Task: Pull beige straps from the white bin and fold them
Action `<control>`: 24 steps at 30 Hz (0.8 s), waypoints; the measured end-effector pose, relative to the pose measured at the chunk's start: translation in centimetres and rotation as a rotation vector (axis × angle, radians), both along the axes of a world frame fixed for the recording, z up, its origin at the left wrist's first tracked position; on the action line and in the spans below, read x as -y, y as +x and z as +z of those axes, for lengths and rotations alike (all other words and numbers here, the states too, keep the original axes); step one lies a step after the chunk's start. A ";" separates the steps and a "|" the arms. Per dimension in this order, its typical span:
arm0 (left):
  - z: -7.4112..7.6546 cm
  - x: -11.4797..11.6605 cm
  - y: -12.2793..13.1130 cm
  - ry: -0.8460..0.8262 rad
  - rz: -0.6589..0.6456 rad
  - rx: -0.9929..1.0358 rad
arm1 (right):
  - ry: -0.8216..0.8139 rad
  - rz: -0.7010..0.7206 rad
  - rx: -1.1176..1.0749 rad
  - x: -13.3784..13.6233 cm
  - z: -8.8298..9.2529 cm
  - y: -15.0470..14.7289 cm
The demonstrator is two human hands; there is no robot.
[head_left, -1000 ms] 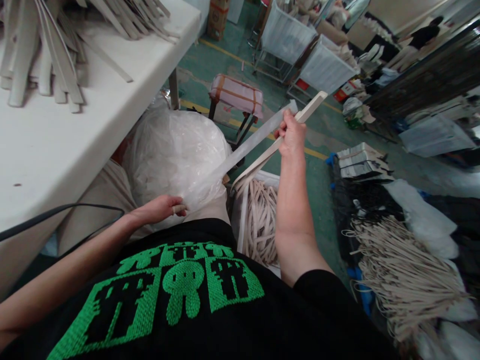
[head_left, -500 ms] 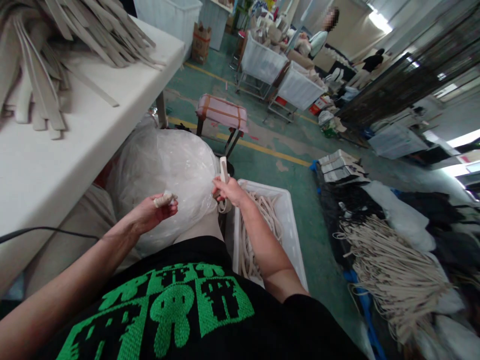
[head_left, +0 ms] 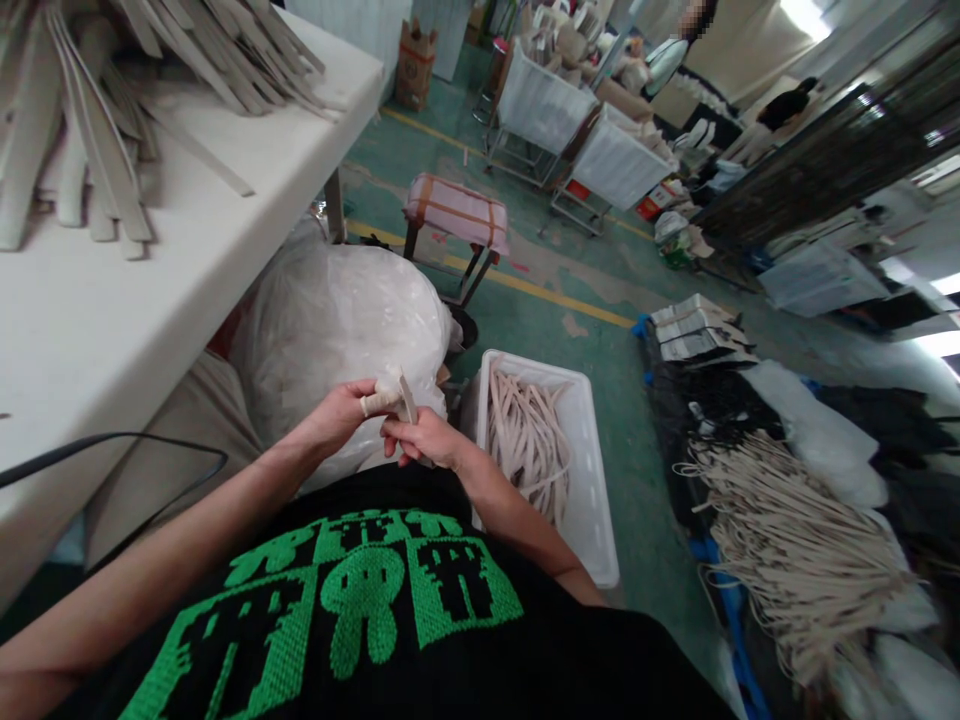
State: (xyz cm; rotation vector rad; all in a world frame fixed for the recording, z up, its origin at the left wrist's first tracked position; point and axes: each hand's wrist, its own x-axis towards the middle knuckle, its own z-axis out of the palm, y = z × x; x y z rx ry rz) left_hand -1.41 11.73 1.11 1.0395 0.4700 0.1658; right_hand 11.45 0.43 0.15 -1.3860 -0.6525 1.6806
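Observation:
My right hand [head_left: 424, 437] is closed on a beige strap [head_left: 407, 396], whose end sticks up between my two hands. Close against it on the left, my left hand [head_left: 352, 405] has its fingers pinched, with pale wrapping on one finger and something small and whitish at the tips that I cannot make out. Both hands are over my lap, in front of a large clear plastic bag [head_left: 352, 310]. A white bin [head_left: 592, 450] holding many beige straps [head_left: 525, 430] stands to the right of my hands.
More straps [head_left: 97, 150] lie on the white table [head_left: 225, 240] at the left. Beyond the bag is a pink-covered stool [head_left: 457, 212]. A strap pile [head_left: 802, 550] lies on a pallet at the right. White carts [head_left: 544, 105] and two people are farther back.
My hands have come together; the right hand moved left and down with the strap, the left moved right. The view has shifted slightly.

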 end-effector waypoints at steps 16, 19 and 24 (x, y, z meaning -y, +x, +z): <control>1.5 -1.6 0.9 -0.501 0.661 -0.268 | 0.119 -0.272 0.469 6.2 1.4 1.8; 1.7 -1.5 1.0 -0.525 0.643 -0.273 | 0.119 -0.211 0.537 7.5 2.4 1.5; 1.4 -1.0 1.2 -0.515 0.611 -0.279 | 0.152 -0.142 0.616 8.1 2.9 0.3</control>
